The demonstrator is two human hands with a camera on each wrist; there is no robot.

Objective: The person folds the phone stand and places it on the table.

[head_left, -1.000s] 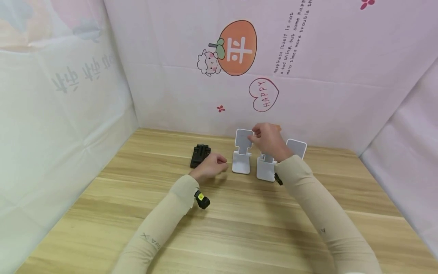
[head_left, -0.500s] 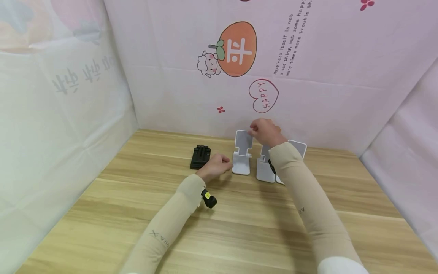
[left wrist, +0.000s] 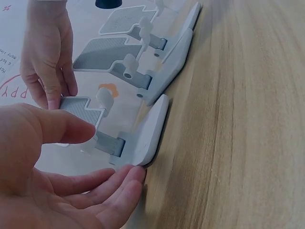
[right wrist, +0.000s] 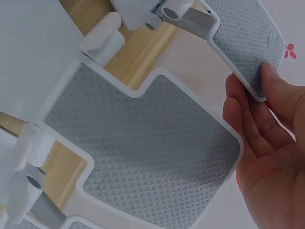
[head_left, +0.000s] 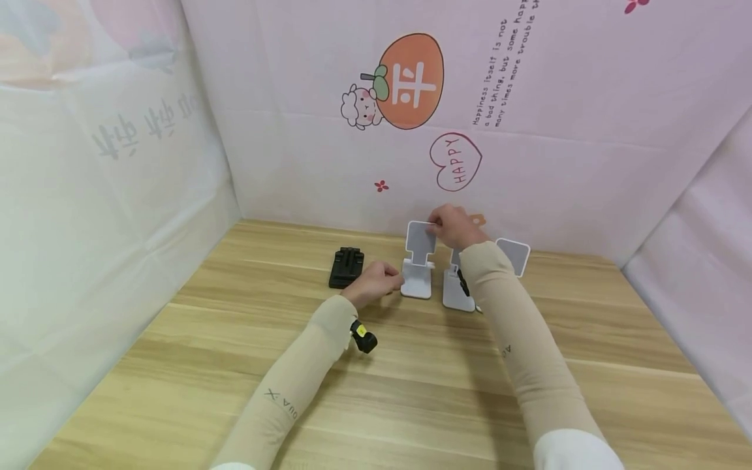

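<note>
Three white phone stands with grey ribbed pads stand unfolded in a row near the back of the table. My right hand (head_left: pixel 455 226) pinches the upper corner of the leftmost phone stand (head_left: pixel 416 281) between thumb and fingers, clearly seen in the right wrist view. At that stand's base, the fingertips of my left hand (left wrist: pixel 62 176) touch the edge, its thumb held apart above. The middle phone stand (right wrist: pixel 143 138) is partly behind my right wrist in the head view. Beyond it, the right phone stand (head_left: pixel 514 254) shows mainly its upper plate; my sleeve hides most of its base.
A folded black stand (head_left: pixel 346 266) lies on the wooden table (head_left: pixel 411 391) just left of my left hand. A printed white cloth (head_left: pixel 294 163) hangs close behind the stands, and more cloth closes both sides.
My left hand has moved right, up to the base of the leftmost stand. My right hand has shifted slightly left and now grips that stand's upper plate. The stands have barely moved.
</note>
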